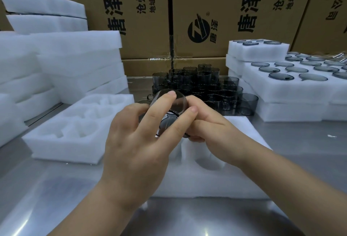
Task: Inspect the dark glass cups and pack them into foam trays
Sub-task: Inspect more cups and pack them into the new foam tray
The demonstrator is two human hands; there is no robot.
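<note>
Brown printed cardboard cartons form a wall behind a shiny, light-reflecting stainless-steel worktable.

Bare steel table lies open from 3 to 6 o'clock. At 12 the stacked cups block the way, boxes walling behind. Foam stacks crowd 10, packed trays stand at 2. An empty tray fills 9.
</note>
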